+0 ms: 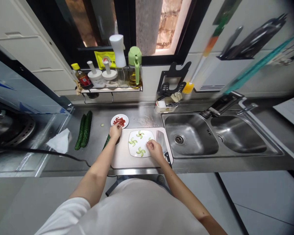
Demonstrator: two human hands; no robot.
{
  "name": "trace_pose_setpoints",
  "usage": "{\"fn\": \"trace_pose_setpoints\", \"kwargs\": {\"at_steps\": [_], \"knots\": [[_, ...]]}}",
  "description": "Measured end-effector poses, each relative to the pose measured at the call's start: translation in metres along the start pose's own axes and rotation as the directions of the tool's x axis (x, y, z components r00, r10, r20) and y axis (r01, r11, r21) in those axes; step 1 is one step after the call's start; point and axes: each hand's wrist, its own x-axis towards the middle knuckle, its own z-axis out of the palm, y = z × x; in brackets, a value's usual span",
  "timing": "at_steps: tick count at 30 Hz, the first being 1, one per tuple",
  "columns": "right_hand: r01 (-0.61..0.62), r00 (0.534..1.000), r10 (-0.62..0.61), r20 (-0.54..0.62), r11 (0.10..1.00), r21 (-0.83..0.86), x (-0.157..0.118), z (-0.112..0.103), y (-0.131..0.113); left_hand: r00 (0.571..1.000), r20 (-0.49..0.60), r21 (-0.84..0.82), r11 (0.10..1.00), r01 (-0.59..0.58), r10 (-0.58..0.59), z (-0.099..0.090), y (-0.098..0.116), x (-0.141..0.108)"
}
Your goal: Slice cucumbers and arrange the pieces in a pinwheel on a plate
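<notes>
Steel counter (98,135) is the base; double sink (196,140) on its right. Pink-white cutting board (121,158) beside the sink, square white plate (140,142) on it. White sheet (291,111) at far right has print, too blurred to read. Two cucumbers (87,129) lie at left.

Right hand (155,149): over the square plate's right edge, fingers curled, can't tell if gripping. Left hand (115,131): fingers down at the small round plate (126,121), can't tell if gripping.

Knife (161,141) on the board's right side. Yellow packet (100,59) on shelf: lettering unreadable. Yellow-capped bottle (83,80): red label, brand unreadable. Green slices (140,151) form pinwheels on the square plate; chopped red bits (119,121) sit on the round one.
</notes>
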Motion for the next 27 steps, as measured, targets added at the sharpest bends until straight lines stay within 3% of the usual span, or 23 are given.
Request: {"fn": "trace_pose_setpoints", "kwargs": {"at_steps": [8,17,22,27], "knots": [[0.033,0.997,-0.027,-0.076,0.997,0.072,-0.01,-0.005,0.005,0.991,0.015,0.147,0.98,-0.134,0.133,0.006,0.004,0.021],[0.023,0.995,-0.014,-0.102,0.997,0.08,-0.016,-0.007,0.011,0.986,0.067,0.255,0.953,-0.164,0.152,0.007,0.002,0.032],[0.002,0.995,0.006,-0.098,0.997,0.083,-0.018,-0.009,0.011,0.988,0.037,0.217,0.964,-0.152,0.148,0.006,0.001,0.03],[0.009,0.995,0.0,-0.097,0.996,0.086,-0.018,-0.009,0.008,0.999,-0.015,0.002,0.999,-0.043,0.043,0.004,-0.003,0.031]]}}
